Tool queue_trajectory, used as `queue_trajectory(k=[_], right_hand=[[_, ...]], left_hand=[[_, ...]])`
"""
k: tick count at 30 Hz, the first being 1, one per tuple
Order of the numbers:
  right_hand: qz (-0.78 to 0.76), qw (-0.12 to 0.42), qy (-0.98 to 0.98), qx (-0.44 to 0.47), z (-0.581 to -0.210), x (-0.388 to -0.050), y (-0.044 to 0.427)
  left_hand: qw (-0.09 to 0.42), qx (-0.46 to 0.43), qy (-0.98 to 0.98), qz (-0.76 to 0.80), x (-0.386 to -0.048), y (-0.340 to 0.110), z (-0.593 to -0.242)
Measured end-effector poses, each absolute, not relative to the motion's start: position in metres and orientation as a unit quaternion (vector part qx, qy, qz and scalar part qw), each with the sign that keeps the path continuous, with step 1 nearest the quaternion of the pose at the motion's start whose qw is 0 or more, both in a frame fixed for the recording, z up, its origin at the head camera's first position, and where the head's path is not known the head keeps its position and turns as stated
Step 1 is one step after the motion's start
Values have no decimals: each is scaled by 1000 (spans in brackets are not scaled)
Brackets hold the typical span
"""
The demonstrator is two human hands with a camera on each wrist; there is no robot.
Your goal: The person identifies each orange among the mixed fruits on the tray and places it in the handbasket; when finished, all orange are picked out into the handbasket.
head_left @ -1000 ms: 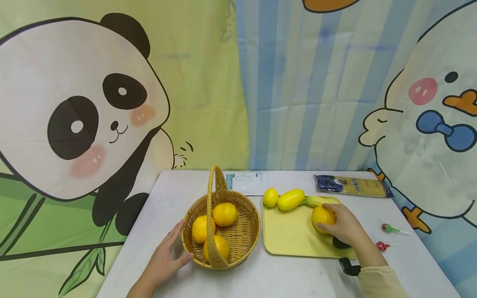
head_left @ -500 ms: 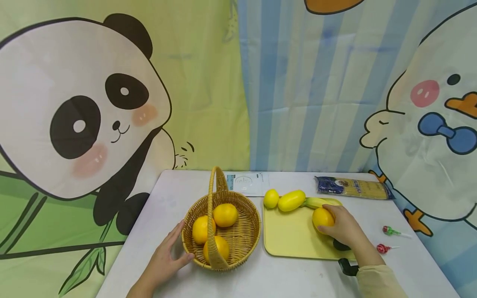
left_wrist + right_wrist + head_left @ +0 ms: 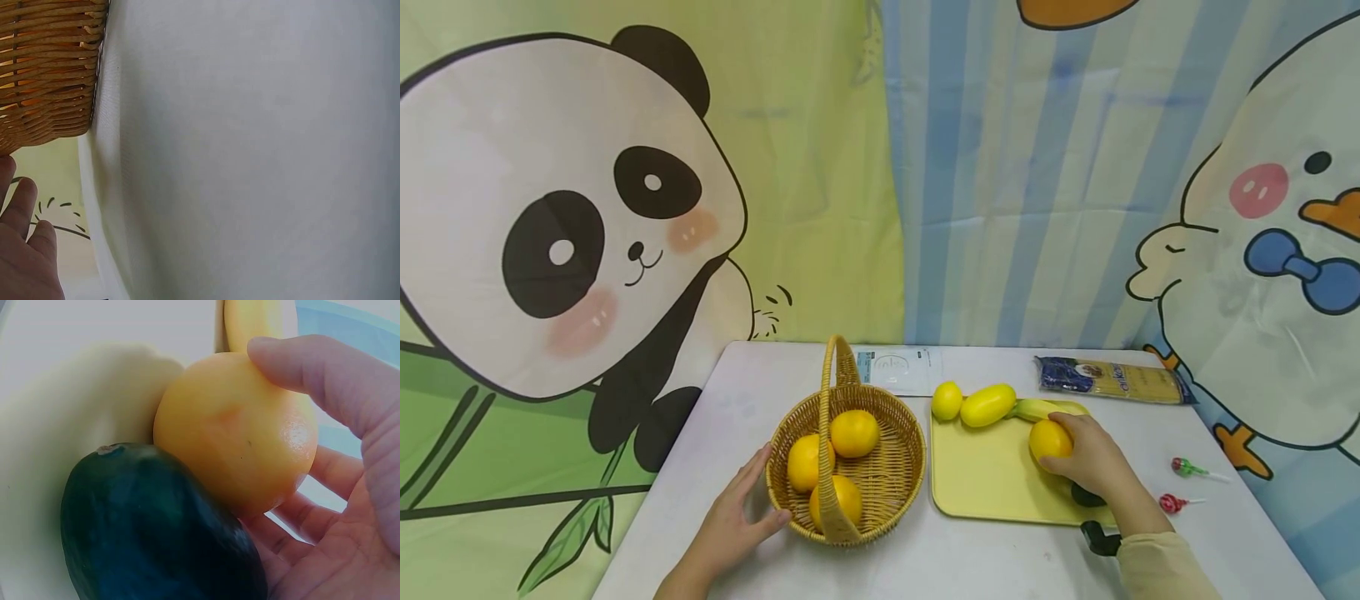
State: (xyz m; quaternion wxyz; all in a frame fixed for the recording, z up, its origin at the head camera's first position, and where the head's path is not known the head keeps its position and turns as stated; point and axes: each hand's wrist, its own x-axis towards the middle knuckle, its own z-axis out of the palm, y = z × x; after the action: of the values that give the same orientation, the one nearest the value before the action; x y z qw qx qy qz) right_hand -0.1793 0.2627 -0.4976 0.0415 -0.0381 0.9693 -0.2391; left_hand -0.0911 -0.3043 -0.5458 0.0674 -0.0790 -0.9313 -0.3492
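Observation:
My right hand (image 3: 1093,457) grips an orange (image 3: 1047,443) between thumb and fingers over the right part of a yellow tray (image 3: 973,492). In the right wrist view, a dark green oval fruit (image 3: 156,519), like an avocado, lies against the orange, near the palm. My left hand (image 3: 730,521) rests at the left side of a wicker basket (image 3: 891,471), its fingers extended along the wall and the thumb near the front rim. Inside the basket sit three oranges (image 3: 853,433), partly behind the arched handle. The left wrist view shows the basket's woven side (image 3: 50,69) above the fingers.
Along the tray's back edge lie a lemon (image 3: 947,401), a longer yellow fruit (image 3: 988,406) and a banana (image 3: 1030,408). Behind are a white packet (image 3: 895,371) and a pasta bag (image 3: 1112,379). Two lollipops (image 3: 1172,502) lie at the right.
The head view has shifted very slightly. Both hands, the gripped orange and the basket keep their places.

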Motion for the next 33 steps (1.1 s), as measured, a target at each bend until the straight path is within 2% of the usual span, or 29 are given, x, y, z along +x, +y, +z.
queue_trajectory(k=[12, 33], right_hand=[[-253, 43, 966, -32, -496, -179, 261], [-264, 3, 962, -65, -475, -186, 250]], left_hand=[[67, -83, -929, -354, -91, -304, -546], [60, -84, -923, -372, -93, -306, -550]])
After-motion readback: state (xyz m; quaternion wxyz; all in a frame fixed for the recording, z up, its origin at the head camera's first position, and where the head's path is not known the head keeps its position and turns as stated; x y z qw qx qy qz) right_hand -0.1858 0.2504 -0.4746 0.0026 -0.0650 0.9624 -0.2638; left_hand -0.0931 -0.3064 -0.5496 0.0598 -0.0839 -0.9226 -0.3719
